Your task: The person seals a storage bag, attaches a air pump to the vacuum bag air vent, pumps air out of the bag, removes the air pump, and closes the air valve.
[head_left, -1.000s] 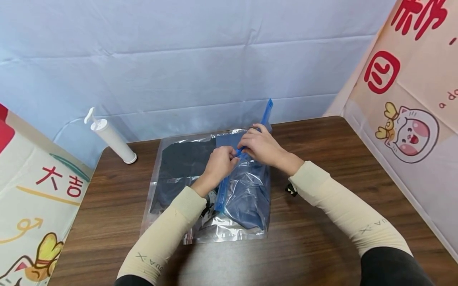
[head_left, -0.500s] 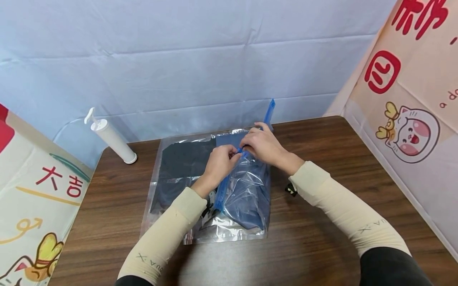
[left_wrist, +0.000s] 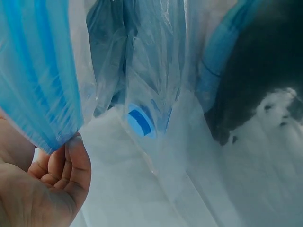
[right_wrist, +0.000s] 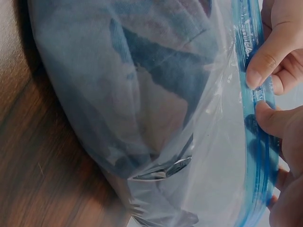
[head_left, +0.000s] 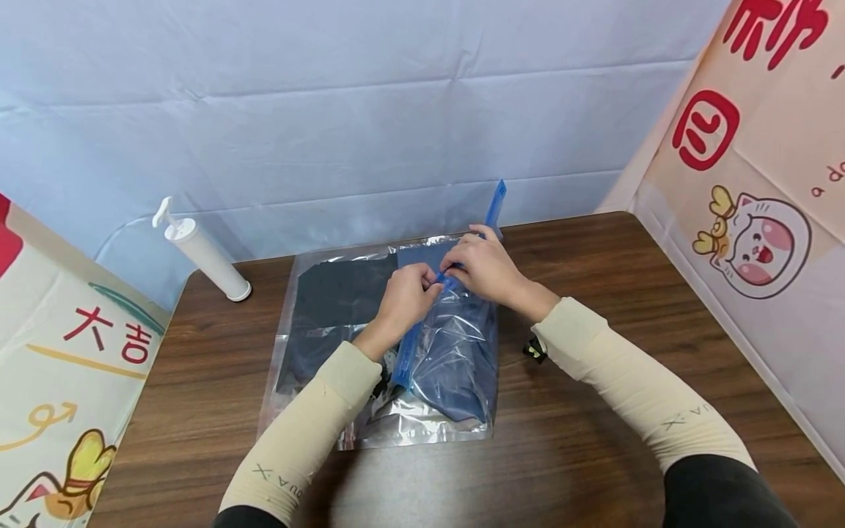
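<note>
A clear plastic storage bag [head_left: 439,436] lies on the wooden table with dark fabric [head_left: 343,293] and blue-grey fabric [head_left: 455,367] inside. Its blue zip strip [head_left: 495,205] is raised and slants across the bag, its far end sticking up past the table's back edge. My left hand [head_left: 404,297] pinches the strip near its middle. Right beside it, my right hand [head_left: 485,268] grips the same strip, thumb and fingers on either side. In the right wrist view, two thumbs press close together on the zip strip [right_wrist: 260,165]. A round blue valve [left_wrist: 141,120] shows on the bag in the left wrist view.
A white hand pump [head_left: 207,257] with a T-shaped handle stands at the table's back left. Pale blue cloth [head_left: 370,110] hangs behind the table [head_left: 594,447]. Printed cloths border the left and right sides. A small black object [head_left: 535,350] shows beside the right sleeve.
Both hands stay on the zip strip side by side, with only small shifts of the fingers. The strip's raised far end has swayed slightly. Bag and pump stay in place.
</note>
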{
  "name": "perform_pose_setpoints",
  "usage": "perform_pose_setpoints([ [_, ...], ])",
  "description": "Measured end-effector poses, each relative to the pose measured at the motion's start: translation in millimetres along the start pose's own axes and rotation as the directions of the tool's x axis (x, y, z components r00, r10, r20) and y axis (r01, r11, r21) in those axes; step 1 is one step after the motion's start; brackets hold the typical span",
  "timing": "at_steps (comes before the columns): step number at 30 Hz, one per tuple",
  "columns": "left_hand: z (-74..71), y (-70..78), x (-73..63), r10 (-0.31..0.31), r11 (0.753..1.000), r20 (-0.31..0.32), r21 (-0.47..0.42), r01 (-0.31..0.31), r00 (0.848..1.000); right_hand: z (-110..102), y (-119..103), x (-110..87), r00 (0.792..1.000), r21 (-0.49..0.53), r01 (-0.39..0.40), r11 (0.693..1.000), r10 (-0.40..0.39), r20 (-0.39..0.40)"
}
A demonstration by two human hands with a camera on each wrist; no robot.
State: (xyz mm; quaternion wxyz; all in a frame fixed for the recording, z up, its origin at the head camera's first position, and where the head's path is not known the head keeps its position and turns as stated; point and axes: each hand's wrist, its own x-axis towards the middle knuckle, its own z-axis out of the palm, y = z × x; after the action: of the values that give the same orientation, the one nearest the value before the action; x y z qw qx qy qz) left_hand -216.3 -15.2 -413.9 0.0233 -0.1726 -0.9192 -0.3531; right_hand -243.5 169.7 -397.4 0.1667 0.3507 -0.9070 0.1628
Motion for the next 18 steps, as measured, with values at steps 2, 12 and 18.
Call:
perform_pose_setpoints([
  [2, -0.7, 0.1, 0.2, -0.006, 1.0, 0.004, -0.011, 0.006, 1.0, -0.7, -1.5, 0.5, 1.0, -0.001, -0.016, 1.0, 0.016, 0.007],
  [12, -1.5, -4.0, 3.3, -0.018, 0.998, -0.005, -0.066, 0.018, 1.0, 7.2, -4.4, -2.9, 0.997, -0.04, 0.036, 0.999, -0.039, -0.063],
  [18, 1.5, -4.3, 3.9, 0.0, 0.997, -0.039, -0.077, -0.003, 0.999, 12.9, -4.1, -5.3, 0.993, -0.072, 0.057, 0.996, -0.064, -0.096],
])
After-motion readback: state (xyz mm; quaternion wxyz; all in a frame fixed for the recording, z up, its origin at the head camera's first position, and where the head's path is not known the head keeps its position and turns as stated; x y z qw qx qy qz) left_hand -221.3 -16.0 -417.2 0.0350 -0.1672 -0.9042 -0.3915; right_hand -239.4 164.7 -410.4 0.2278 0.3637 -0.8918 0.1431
